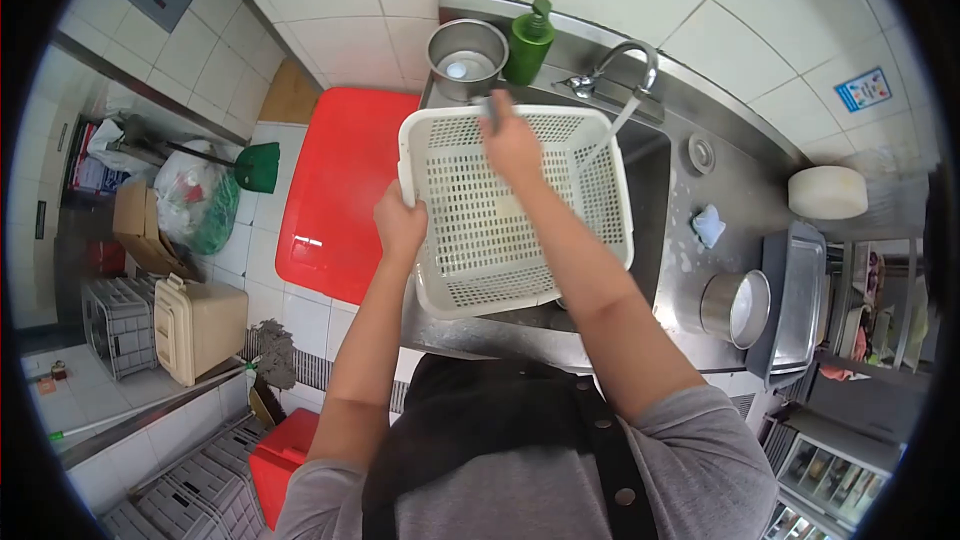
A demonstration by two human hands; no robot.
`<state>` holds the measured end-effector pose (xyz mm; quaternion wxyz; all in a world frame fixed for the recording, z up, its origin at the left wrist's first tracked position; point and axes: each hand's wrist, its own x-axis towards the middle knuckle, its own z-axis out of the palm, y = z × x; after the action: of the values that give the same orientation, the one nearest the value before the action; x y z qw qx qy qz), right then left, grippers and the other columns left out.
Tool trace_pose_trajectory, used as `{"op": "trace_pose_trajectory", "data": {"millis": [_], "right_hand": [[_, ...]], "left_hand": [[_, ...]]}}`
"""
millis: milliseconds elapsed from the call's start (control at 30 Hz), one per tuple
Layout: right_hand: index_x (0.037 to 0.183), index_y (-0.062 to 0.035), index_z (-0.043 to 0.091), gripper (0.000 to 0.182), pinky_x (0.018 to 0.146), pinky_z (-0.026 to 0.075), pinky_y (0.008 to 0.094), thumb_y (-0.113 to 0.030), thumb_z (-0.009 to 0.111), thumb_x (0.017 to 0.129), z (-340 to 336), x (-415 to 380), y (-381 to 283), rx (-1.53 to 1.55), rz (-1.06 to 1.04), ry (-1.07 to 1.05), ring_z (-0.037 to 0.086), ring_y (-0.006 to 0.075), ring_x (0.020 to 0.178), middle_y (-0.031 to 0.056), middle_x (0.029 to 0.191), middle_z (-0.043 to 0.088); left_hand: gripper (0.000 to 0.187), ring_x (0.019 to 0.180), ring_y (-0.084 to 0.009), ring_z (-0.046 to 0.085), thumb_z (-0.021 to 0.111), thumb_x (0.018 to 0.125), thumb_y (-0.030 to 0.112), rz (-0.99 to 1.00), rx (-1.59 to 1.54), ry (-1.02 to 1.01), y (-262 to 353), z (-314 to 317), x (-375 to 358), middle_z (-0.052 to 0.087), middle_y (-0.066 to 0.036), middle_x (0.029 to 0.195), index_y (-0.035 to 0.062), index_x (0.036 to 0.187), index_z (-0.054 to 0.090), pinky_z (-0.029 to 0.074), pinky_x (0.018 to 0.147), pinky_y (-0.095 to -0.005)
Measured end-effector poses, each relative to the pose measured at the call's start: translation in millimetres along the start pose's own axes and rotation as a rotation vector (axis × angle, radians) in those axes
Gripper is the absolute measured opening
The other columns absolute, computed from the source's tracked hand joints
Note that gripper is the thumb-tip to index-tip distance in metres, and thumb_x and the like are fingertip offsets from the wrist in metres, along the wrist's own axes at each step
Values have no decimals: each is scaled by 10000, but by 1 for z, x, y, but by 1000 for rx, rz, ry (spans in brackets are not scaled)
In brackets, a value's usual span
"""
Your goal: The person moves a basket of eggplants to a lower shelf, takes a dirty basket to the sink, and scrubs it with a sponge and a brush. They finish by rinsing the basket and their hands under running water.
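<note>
A white perforated plastic basket (pixel 480 230) is tilted over the metal sink (pixel 652 180). My left hand (pixel 400 223) grips its left rim, fingers wrapped round the edge. Over the basket's far rim is my right hand (pixel 511 145), closed on a small grey object (pixel 490 115) that is blurred; what it is I cannot make out. Water runs from the curved faucet (pixel 640 70) toward the basket's right side. Behind the basket stand a steel pot (pixel 468 52) with a whitish thing inside and a green pump bottle (pixel 530 43).
A red lid-like surface (pixel 340 190) lies left of the sink. On the right counter are a drain strainer (pixel 700 153), a light blue cloth (pixel 708 226), a steel pot (pixel 736 308) and a grey tray (pixel 800 300). A beige bin (pixel 200 328) stands on the left floor.
</note>
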<state>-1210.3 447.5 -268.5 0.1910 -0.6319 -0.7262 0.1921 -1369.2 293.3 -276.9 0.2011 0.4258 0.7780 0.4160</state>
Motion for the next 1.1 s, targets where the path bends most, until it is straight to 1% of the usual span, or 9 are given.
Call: {"op": "trace_pose_trajectory", "data": {"millis": [133, 233, 467, 667, 833, 900, 1000, 1067, 1100], "right_hand": [[1486, -222, 385, 628, 904, 524, 485, -465, 560, 933, -26, 13, -2, -8, 3, -140, 662, 379, 1043, 221, 1129, 676], [1479, -205, 393, 619, 917, 516, 487, -447, 562, 935, -43, 44, 40, 15, 312, -90, 659, 367, 1063, 212, 1162, 671], [1440, -187, 428, 599, 859, 536, 504, -396, 613, 910, -12, 6, -30, 99, -107, -199, 667, 391, 1006, 244, 1072, 669], [1513, -266, 308, 654, 835, 552, 479, -351, 598, 933, -82, 57, 101, -332, 128, -67, 656, 395, 1005, 230, 1122, 636], [1531, -299, 304, 721, 837, 546, 463, -324, 641, 894, -108, 12, 161, -487, -235, -21, 632, 333, 1039, 159, 1141, 605], [1476, -181, 386, 665, 795, 544, 446, -315, 652, 882, -101, -19, 173, -688, -439, -250, 622, 307, 1008, 152, 1125, 584], [1341, -48, 455, 585, 791, 531, 437, -331, 665, 873, -40, -37, 200, -630, -450, -149, 622, 302, 956, 162, 1091, 588], [1201, 4, 494, 516, 854, 511, 462, -333, 681, 859, -19, -53, 154, -370, 39, -158, 623, 332, 976, 175, 1089, 600], [1175, 0, 521, 487, 902, 488, 480, -302, 703, 839, 20, -65, 149, -54, 71, -76, 620, 361, 1001, 180, 1098, 616]], "left_hand": [[220, 816, -421, 683, 620, 748, 3, -9, 47, -11, -2, -7, 0, 685, -253, 833, -31, 964, 642, 533, 749, -453], [222, 814, -416, 687, 623, 750, 2, 29, -17, 39, -2, -6, -4, 688, -254, 841, -30, 969, 645, 532, 745, -448], [230, 821, -381, 706, 630, 747, 4, 27, 34, 18, -10, -6, -1, 694, -254, 852, -39, 971, 664, 539, 751, -426], [238, 810, -371, 703, 660, 761, 39, -32, 33, 73, -10, -17, -4, 706, -225, 856, -34, 987, 677, 533, 748, -419], [246, 824, -375, 699, 662, 766, 61, -44, 21, 64, -2, -8, -2, 704, -227, 859, -32, 994, 678, 529, 757, -424], [247, 828, -376, 698, 662, 767, 66, -33, 31, 62, -4, -6, -3, 702, -228, 856, -32, 993, 678, 527, 758, -426], [268, 790, -279, 708, 651, 740, 37, 4, 52, 19, -6, 1, -4, 717, -189, 867, -41, 995, 673, 536, 748, -372], [266, 790, -248, 709, 664, 739, 39, -28, -13, 12, -3, 0, -5, 724, -169, 872, -43, 992, 678, 540, 742, -356], [266, 790, -248, 709, 664, 739, 39, -24, -8, 4, -8, -1, -5, 724, -169, 872, -43, 992, 678, 540, 742, -356]]}}
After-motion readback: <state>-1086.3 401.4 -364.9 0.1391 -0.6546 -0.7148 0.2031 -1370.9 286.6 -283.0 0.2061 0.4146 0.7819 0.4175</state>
